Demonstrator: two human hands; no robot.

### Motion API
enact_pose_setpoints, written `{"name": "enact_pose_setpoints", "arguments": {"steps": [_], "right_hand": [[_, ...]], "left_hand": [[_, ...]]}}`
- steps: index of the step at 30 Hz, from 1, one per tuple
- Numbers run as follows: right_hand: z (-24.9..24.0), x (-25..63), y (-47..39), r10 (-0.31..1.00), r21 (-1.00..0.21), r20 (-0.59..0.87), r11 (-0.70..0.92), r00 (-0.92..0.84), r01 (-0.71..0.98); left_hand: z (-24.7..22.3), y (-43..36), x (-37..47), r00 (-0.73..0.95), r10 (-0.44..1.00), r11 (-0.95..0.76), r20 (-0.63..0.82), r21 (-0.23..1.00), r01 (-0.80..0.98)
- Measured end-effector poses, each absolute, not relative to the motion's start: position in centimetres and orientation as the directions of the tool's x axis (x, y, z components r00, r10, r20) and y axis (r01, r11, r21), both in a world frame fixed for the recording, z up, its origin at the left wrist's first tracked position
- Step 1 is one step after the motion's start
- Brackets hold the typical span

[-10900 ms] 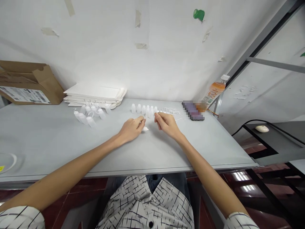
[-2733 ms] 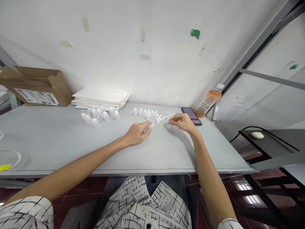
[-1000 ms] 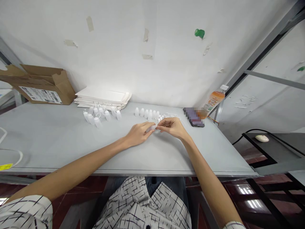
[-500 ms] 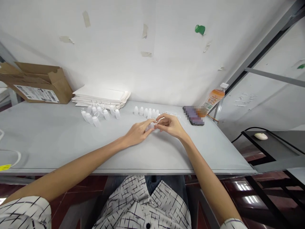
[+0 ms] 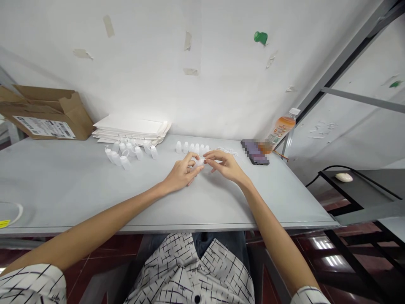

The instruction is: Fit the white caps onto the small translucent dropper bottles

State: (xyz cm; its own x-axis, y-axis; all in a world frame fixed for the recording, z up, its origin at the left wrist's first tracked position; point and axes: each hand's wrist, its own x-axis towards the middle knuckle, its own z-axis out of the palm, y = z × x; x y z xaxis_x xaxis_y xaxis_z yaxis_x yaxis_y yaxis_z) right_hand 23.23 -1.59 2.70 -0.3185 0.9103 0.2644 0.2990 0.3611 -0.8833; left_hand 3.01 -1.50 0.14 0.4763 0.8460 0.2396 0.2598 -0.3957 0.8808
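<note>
white bottle [image 5: 199,163] in pinch of left hand [image 5: 180,174]; arched right hand [image 5: 227,166] opposite, hold unclear

The right hand [image 5: 226,167], which was well apart from the left hand [image 5: 180,174] about three seconds ago, is now bringing its fingers to the small bottle [image 5: 199,163]. Since half a second ago, the left index finger is arching higher, and the small bottle is showing more clearly. Compared with the first picture, another bottle [image 5: 153,152] is standing at the right end of the group [image 5: 125,163].

Small bottles [image 5: 125,163] translucent white. Worktop [image 5: 95,198] pale grey. Far-left box [image 5: 74,112] brown; far-right drink [image 5: 282,126] orange, cap [image 5: 294,111] white. Shirt [image 5: 175,276] white, crossed black lines. Floor [image 5: 109,247] dark red.
</note>
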Motion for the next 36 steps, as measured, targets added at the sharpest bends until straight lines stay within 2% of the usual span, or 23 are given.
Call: {"name": "enact_pose_setpoints", "arguments": {"steps": [3, 6, 11, 15, 23, 27, 33, 36], "right_hand": [[2.8, 22.8, -1.7, 0.913, -0.906, 0.239, 0.333, -0.331, 0.263], [2.8, 22.6, -1.8, 0.920, -0.912, 0.243, 0.325, -0.308, 0.250], [2.5, 22.4, -1.7, 0.933, -0.922, 0.252, 0.312, -0.257, 0.230], [2.5, 22.2, -1.9, 0.925, -0.939, 0.223, 0.289, -0.308, 0.188], [2.9, 21.8, -2.5, 0.872, -0.980, 0.122, 0.181, -0.474, 0.080], [2.6, 21.8, -2.4, 0.872, -0.980, 0.118, 0.180, -0.476, 0.085], [1.9, 21.6, -2.3, 0.876, -0.968, 0.135, 0.217, -0.463, 0.129], [1.9, 21.5, -2.4, 0.865, -0.961, 0.147, 0.240, -0.480, 0.137]], "left_hand": [[0.4, -1.4, 3.0, 0.492, 0.854, -0.249, 0.169, 0.963, 0.102], [0.4, -1.2, 3.1, 0.517, 0.846, -0.144, 0.134, 0.989, -0.020], [0.6, -1.1, 3.2, 0.514, 0.858, 0.044, 0.014, 0.994, -0.101], [0.7, -1.1, 3.0, 0.528, 0.843, 0.181, -0.105, 0.979, -0.094], [1.1, -1.6, 3.0, 0.543, 0.816, 0.246, -0.200, 0.969, -0.013], [1.1, -1.6, 3.0, 0.546, 0.800, 0.304, -0.248, 0.953, -0.012], [1.0, -1.1, 3.0, 0.576, 0.714, 0.491, -0.398, 0.871, -0.007], [1.0, -1.1, 3.1, 0.565, 0.709, 0.510, -0.421, 0.860, 0.002]]}}
